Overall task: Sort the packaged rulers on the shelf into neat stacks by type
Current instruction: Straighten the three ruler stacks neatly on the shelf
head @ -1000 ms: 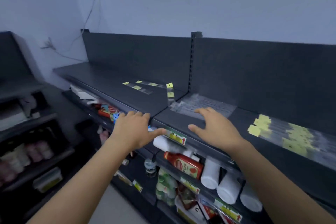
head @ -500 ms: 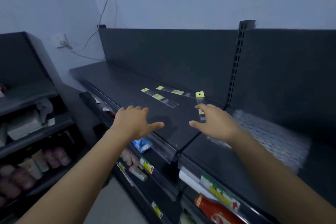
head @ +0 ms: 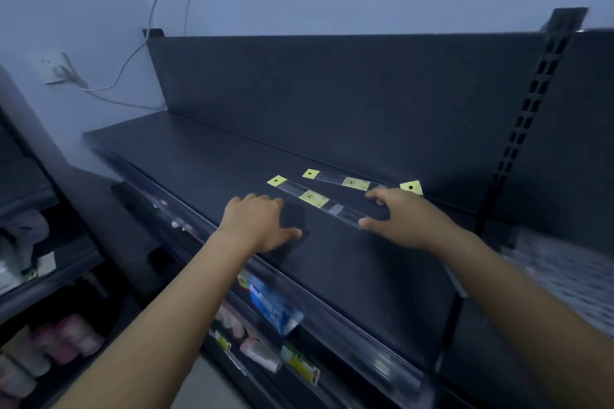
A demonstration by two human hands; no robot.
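Three clear packaged rulers with yellow tags lie on the black top shelf (head: 199,156). The nearest ruler (head: 319,201) runs diagonally from a yellow tag at its far left end toward my right hand. A second ruler (head: 345,181) lies behind it near the back panel. Of the third ruler (head: 411,187) only a yellow tag shows past my right hand. My right hand (head: 403,219) hovers over the near ends of the rulers, fingers spread, thumb at the nearest ruler's end. My left hand (head: 260,221) is flat and spread above the shelf, left of the rulers, holding nothing.
A black back panel (head: 332,93) rises behind the shelf, with a slotted upright (head: 531,103) at the right. Lower shelves hold bottles and packets (head: 272,305). Another dark rack (head: 40,259) stands to the left. A wall socket with a cable (head: 61,71) is at the upper left.
The view swung left and moved closer to the left shelf section. Both hands travelled forward over the shelf; my right hand now reaches the near ends of the loose rulers.
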